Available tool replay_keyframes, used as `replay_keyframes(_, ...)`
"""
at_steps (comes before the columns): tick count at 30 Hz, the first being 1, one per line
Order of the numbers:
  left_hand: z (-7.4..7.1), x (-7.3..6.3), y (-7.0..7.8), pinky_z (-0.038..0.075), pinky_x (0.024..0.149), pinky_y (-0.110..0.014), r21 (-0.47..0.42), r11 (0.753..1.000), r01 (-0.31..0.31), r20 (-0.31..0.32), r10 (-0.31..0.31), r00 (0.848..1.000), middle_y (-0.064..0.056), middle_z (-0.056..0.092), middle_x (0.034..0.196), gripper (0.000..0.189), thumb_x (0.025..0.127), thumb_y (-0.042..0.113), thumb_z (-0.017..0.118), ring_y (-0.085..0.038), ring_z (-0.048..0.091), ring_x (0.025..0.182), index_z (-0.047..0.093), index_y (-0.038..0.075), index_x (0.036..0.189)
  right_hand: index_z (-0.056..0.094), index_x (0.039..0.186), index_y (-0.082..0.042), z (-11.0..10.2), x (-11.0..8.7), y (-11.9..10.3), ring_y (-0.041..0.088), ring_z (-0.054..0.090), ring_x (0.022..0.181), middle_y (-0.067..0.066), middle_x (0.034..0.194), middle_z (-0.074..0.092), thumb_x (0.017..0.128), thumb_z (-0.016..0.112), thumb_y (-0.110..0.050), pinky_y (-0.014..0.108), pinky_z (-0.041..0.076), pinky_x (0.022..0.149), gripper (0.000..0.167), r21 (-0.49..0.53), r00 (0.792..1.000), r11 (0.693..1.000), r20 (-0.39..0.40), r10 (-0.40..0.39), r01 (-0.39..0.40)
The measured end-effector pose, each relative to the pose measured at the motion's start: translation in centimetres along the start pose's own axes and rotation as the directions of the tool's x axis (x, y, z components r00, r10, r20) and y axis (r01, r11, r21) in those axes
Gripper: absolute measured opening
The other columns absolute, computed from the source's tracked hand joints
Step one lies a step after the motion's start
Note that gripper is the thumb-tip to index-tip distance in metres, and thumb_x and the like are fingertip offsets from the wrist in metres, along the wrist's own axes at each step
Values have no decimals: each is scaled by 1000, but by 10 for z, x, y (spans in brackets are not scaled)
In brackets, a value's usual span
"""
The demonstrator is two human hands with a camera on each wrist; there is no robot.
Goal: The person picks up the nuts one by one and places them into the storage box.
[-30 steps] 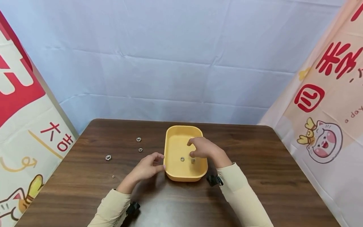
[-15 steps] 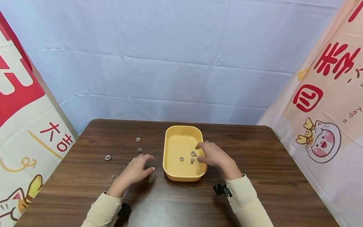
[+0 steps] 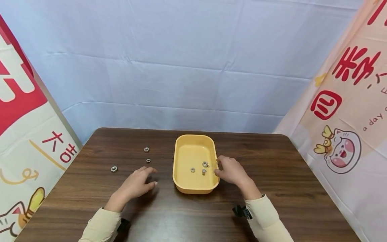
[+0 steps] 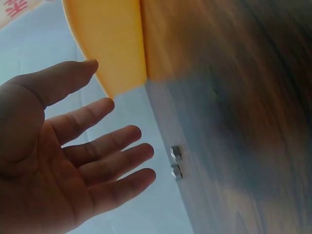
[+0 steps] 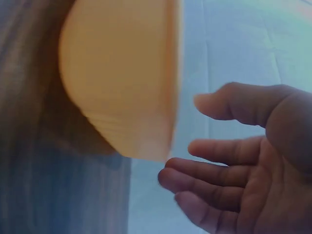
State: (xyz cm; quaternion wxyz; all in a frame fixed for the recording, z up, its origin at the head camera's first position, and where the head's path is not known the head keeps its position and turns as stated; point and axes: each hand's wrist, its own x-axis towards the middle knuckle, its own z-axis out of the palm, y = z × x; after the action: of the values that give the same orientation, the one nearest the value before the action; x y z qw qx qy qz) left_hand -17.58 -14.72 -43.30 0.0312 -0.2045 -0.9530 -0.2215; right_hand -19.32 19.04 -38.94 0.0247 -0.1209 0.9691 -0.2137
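Observation:
A yellow rectangular tray (image 3: 196,191) stands mid-table with several metal nuts on its floor, among them a hex nut (image 3: 192,170) and a larger nut (image 3: 205,164). My right hand (image 3: 233,170) hovers at the tray's right rim, fingers relaxed and holding nothing. Its palm and loosely bent fingers show beside the tray wall (image 5: 117,78) in the right wrist view. Left of the tray, my left hand (image 3: 134,185) is over the table with fingers spread and nothing in them. Beyond it lie a small nut (image 3: 148,160) and a bigger nut (image 3: 146,149).
Another hex nut (image 3: 114,168) lies farther left on the dark wooden table (image 3: 266,154). A pale cloth (image 3: 181,67) hangs behind the table's far edge, and printed cloths flank both sides. Black wrist cameras (image 3: 242,211) sit under the sleeves.
My right hand has drawn back rightward out of the tray, uncovering the larger nut inside. My left hand has left the tray's left rim and moved left, now covering the tiny nut's spot.

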Motion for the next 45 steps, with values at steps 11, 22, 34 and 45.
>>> replay_keyframes(11, -5, -3, -13, 49, 69, -46, 103, 995, 12, -30, -9, 1000, -10, 60, 107, 41, 76, 27, 73, -31, 60, 90, 61, 10, 111, 57, 107, 5, 16, -3, 14, 15, 51, 55, 3, 69, 55, 83, 64, -13, 29, 42, 49, 31, 235, 995, 967, -3, 104, -101)
replay_keyframes(22, -13, -7, -28, 50, 66, -45, 160, 987, 3, -11, -1, 1000, -8, 60, 105, 45, 73, 33, 74, -30, 60, 88, 62, 12, 111, 56, 86, 2, 25, -2, 16, 18, 58, 48, 6, 61, 57, 80, 60, -5, 30, 50, 44, 9, 428, 984, 886, 63, 165, -176)
replay_keyframes(34, -19, -15, -46, 48, 73, -49, 129, 992, 0, 19, -3, 1000, -12, 59, 110, 46, 74, 29, 75, -32, 58, 97, 62, 9, 113, 51, 89, 7, 31, -2, 22, 16, 55, 46, 12, 62, 56, 82, 58, 3, 29, 50, 43, 10, 613, 980, 764, 112, 166, -199)
replay_keyframes(45, -27, -29, -62, 47, 72, -51, 97, 992, 79, 30, -82, 996, -12, 58, 107, 47, 72, 31, 75, -34, 56, 97, 61, 12, 113, 49, 93, 9, 28, -6, 23, 16, 56, 46, 12, 61, 56, 83, 56, 2, 30, 51, 45, 14, 667, 979, 717, 149, 140, -204)
